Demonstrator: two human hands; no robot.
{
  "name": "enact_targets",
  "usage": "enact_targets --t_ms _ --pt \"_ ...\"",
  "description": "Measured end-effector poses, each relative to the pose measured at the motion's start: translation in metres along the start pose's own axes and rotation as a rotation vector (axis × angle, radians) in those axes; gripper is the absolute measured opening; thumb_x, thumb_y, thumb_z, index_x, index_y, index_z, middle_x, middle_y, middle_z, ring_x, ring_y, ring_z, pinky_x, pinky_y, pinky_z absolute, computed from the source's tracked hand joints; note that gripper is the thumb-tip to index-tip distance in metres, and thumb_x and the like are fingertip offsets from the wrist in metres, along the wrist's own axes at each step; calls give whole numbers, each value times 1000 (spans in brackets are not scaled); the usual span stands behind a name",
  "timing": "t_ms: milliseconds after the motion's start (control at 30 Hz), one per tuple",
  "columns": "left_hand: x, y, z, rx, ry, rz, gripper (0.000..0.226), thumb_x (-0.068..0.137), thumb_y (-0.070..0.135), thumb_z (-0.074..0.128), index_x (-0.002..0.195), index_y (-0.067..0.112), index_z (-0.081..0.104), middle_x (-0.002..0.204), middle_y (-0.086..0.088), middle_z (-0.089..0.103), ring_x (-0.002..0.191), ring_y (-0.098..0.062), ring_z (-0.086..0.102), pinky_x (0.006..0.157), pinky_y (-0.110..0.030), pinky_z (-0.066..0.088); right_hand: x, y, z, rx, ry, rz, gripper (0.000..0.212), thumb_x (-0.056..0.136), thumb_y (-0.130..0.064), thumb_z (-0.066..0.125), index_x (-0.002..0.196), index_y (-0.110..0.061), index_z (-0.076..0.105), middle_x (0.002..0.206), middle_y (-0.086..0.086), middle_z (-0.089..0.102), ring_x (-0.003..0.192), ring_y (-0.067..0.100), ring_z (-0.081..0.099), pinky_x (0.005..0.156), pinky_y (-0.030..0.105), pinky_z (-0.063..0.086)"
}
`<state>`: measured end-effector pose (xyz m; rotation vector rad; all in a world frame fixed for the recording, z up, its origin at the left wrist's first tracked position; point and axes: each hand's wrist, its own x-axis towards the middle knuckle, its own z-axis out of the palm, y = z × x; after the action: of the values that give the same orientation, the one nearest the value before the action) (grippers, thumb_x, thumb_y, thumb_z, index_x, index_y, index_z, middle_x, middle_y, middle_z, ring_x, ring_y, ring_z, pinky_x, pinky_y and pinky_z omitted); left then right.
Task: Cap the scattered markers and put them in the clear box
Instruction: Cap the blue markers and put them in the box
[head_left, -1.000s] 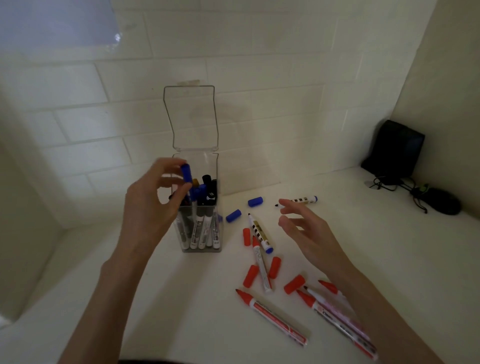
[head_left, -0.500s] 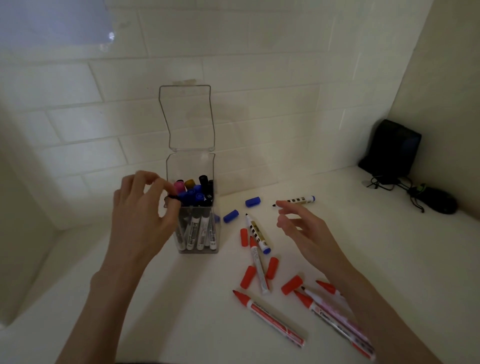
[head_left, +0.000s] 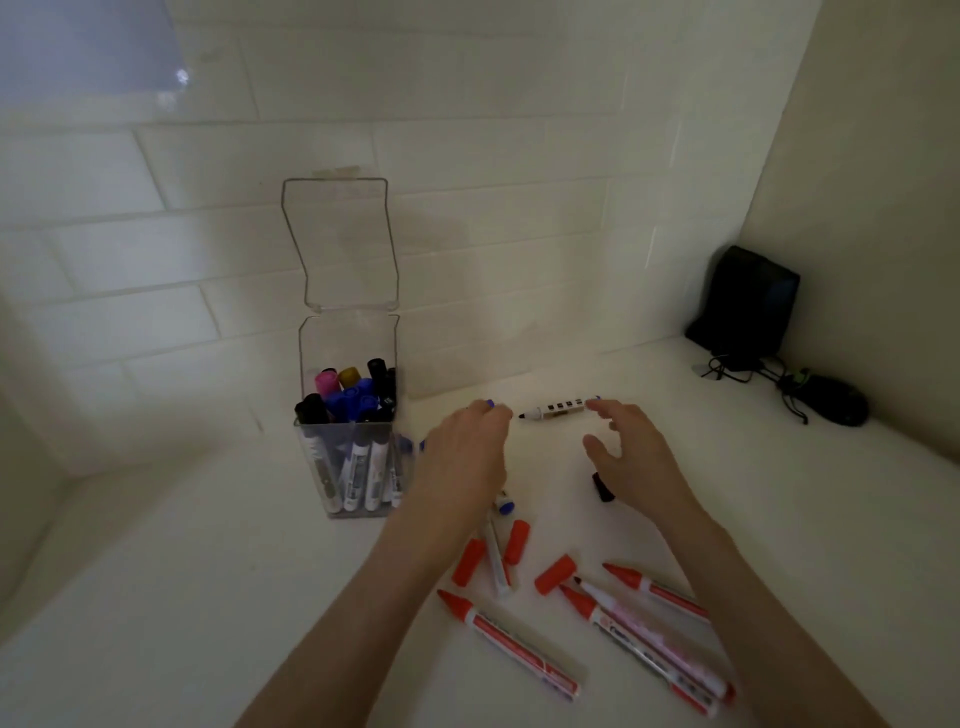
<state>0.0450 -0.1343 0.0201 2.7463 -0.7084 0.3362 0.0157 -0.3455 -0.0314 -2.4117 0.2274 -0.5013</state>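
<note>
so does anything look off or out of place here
Several red markers lie uncapped at the front, red caps loose beside them; a black-tipped marker lies uncapped further back. The clear box stands upright, lid open.

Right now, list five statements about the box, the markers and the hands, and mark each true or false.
1. The clear box's lid stands open. True.
2. The marker with black squares is capped. False: its dark tip is bare.
3. Red caps lie loose, off any marker. True.
4. The right hand grips a red marker. False: it is open and holds nothing; the red markers lie nearer the person.
5. The clear box is empty. False: capped markers stand in it.
</note>
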Motion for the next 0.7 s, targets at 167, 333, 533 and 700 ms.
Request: enact_targets --t_ms 167,333,533,700 --pt "54 -11 35 131 -41 -121 23 90 -3 53 109 8 60 116 -12 62 105 -29 59 85 -35 44 35 6 17 -309 -238 -77 56 104 -22 43 156 -33 25 164 0 22 151 22 16 120 43 16" --pt "80 -29 50 225 -110 -193 10 97 16 57 106 14 61 109 -9 67 103 -29 63 101 -41 42 50 13 20 -430 -210 -62 44 104 -27 44 147 -34 42 150 -4 44 143 20 30 114 44 16" --pt "74 -35 51 -166 33 -128 19 94 25 68 111 18 68 112 0 68 99 -21 64 89 -37 50 43 13 -3 -413 -91 44 16 99 -37 56 110 -32 66 107 -3 65 102 20 59 87 37 29" --pt "32 -19 27 -749 51 -38 19 91 28 73 110 26 70 101 11 70 82 -5 67 74 -24 57 8 17 -26 21 39 10 20 103 -32 51 117 -25 63 93 4 63 79 18 57 67 28 45"
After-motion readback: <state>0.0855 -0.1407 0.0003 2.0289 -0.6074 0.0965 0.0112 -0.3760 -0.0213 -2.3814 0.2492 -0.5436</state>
